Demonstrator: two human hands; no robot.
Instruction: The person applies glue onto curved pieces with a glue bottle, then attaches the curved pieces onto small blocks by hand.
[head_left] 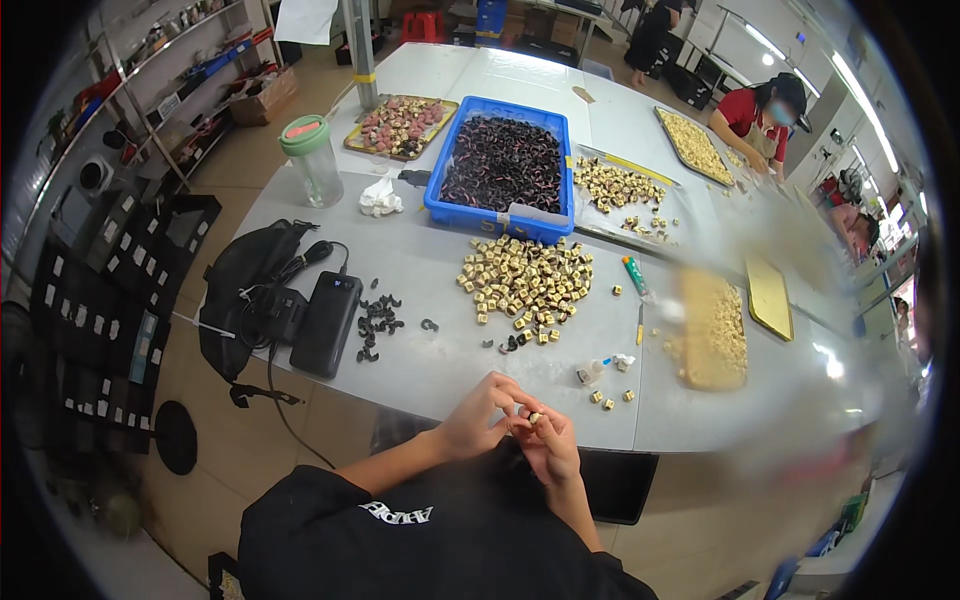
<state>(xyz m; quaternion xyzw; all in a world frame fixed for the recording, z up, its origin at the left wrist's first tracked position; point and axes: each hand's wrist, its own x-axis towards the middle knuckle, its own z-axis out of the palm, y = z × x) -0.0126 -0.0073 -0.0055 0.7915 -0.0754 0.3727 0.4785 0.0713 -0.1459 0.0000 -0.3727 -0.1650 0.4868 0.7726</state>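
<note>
Close to my body, at the table's near edge, both hands meet fingertip to fingertip. My right hand pinches a small gold cube-shaped piece between thumb and finger. My left hand has its fingers pinched together right against that piece; what they grip, if anything, is hidden. Beyond my hands spreads a heap of similar gold cube pieces. Small black curved pieces lie to its left. Right of my hands stand a small clear bottle with a blue tip and several single gold cubes.
A blue bin holds many dark curved pieces. Left are a black power bank, a black bag and a green-lidded cup. Trays of pieces lie to the right, where a person in red works. A glue tube lies mid-table.
</note>
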